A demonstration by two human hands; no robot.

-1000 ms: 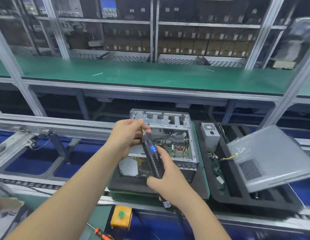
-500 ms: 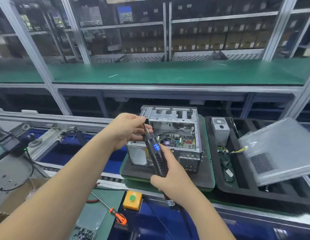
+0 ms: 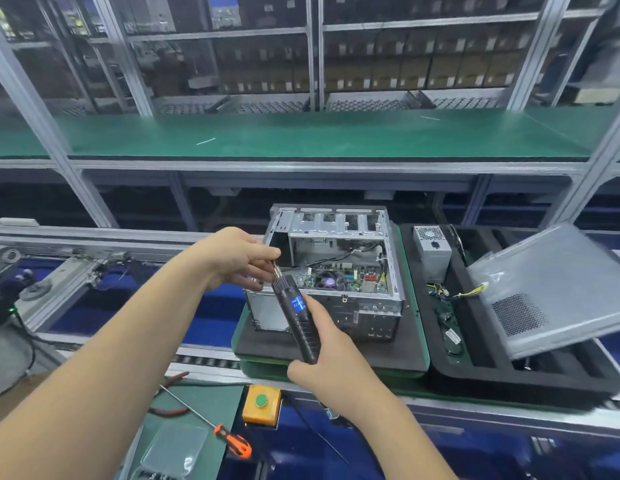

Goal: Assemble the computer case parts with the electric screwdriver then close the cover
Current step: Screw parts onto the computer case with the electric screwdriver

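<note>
Gripping the electric screwdriver (image 3: 299, 320) by its lower body w/ the right hand (image 3: 331, 365), tip tilted up-left, the left hand (image 3: 237, 259) pinches the bit end, both held in front of the open computer case (image 3: 331, 271) on its black pad, cover (image 3: 557, 292) leaning in the tray at right.

Open case (image 3: 331, 271) on foam pad (image 3: 263, 344), centre of conveyor. Tray (image 3: 474, 372) directly right; PSU (image 3: 432, 249) in tray's rear-left compartment, cover (image 3: 557, 289) leaning across tray's right side. Push-button box (image 3: 261, 404) in front of pad; hand screwdriver (image 3: 211, 424) left of box.
</note>
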